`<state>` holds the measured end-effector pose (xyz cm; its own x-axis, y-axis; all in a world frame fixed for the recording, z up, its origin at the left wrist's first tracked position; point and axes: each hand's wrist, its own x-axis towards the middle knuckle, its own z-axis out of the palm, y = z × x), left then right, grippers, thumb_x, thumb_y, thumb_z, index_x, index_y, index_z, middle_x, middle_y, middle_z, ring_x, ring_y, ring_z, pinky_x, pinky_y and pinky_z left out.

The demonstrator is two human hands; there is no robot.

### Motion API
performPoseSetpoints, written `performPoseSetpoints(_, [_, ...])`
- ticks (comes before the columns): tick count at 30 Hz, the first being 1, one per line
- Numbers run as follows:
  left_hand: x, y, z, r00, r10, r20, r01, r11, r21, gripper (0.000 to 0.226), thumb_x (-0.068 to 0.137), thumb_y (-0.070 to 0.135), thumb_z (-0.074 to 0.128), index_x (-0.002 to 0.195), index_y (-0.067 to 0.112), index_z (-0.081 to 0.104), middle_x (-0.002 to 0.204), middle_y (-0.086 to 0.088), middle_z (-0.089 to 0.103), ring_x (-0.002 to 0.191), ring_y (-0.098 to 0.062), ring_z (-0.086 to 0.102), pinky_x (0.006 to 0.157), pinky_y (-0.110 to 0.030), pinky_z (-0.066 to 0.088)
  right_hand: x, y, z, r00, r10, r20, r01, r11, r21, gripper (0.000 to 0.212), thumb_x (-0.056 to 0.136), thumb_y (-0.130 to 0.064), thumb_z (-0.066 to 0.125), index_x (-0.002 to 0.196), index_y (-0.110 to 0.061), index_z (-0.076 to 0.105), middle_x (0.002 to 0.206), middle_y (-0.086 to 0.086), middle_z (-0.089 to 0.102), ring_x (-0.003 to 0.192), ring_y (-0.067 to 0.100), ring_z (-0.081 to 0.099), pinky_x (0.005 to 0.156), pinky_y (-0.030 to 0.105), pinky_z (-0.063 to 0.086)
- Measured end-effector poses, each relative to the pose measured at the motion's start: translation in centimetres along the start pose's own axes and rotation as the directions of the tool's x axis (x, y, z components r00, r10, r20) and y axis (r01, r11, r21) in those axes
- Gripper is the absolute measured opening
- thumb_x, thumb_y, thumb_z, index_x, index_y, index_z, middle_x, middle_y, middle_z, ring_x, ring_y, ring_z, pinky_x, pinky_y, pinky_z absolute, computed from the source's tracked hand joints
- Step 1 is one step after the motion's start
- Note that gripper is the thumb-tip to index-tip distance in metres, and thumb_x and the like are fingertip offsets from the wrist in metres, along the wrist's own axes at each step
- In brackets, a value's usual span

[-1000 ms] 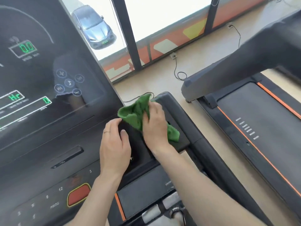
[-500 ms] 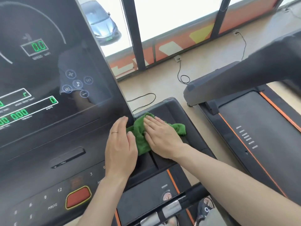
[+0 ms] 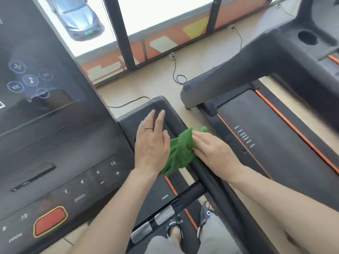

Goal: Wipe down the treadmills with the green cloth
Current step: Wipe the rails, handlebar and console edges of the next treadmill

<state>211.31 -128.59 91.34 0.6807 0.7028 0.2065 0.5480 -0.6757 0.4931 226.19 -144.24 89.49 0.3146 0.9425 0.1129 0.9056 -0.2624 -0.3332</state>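
Green cloth [image 3: 180,153] is being pressed against the right side rail [image 3: 185,132] of the near treadmill, at the right edge of its side tray [image 3: 146,109]. It is being pinned under the flat right hand [image 3: 212,149], whose fingers are being kept extended rather than curled around it. The left hand [image 3: 151,143] is being rested open on the tray, holding nothing, just touching the cloth's edge. Judging by this, the console [image 3: 55,143] side is being finished, while the neighbouring treadmill [image 3: 275,134] is being left for later.
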Motion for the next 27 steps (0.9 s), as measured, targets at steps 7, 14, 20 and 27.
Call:
performPoseSetpoints(7, [-9.2,3.3,3.4,0.969,0.234,0.076,-0.232,0.972,-0.033,0.020,0.090,0.008,0.060,0.110,0.006,0.060,0.108,-0.007,0.058,0.090,-0.027,0.053,0.079,-0.039,0.045,-11.9,-1.6,-1.0,0.677,0.710,0.192,-0.704,0.551,0.448,0.027,0.101,-0.025,0.053,0.074,-0.027,0.057,0.075,-0.008,0.062,0.075,0.017,0.055,0.066,0.028,0.041])
performPoseSetpoints(14, [-13.8,1.9,3.4,0.962,-0.028,0.273,-0.026,0.981,0.191,0.034,0.102,0.039,0.030,0.091,0.018,0.055,0.082,0.000,0.058,0.069,-0.026,0.058,0.059,-0.041,0.047,-5.2,-3.9,0.4,0.950,0.305,0.062,-0.310,0.914,0.261,0.049,0.096,-0.046,0.042,0.143,-0.034,0.052,0.149,0.000,0.048,0.136,0.020,0.041,0.111,0.036,0.036])
performPoseSetpoints(20, [-14.8,0.7,2.5,0.943,-0.252,0.218,0.214,0.959,0.185,0.028,0.104,0.037,0.027,0.092,0.022,0.047,0.083,-0.001,0.059,0.076,-0.032,0.061,0.063,-0.041,0.047,-7.5,-2.5,1.2,0.991,0.135,0.019,-0.135,0.990,0.047,0.044,0.094,-0.044,0.048,0.138,-0.040,0.057,0.153,0.009,0.043,0.133,0.032,0.046,0.098,0.043,0.051])
performPoseSetpoints(27, [-15.3,1.7,3.0,0.969,-0.210,0.130,0.175,0.955,0.238,0.030,0.101,0.040,0.027,0.088,0.022,0.048,0.083,-0.004,0.062,0.076,-0.035,0.061,0.062,-0.041,0.044,-20.9,-1.3,-0.4,0.997,-0.054,0.055,0.055,0.998,-0.010,0.040,0.099,-0.037,0.043,0.134,-0.033,0.061,0.158,0.012,0.036,0.142,0.035,0.039,0.101,0.050,0.049])
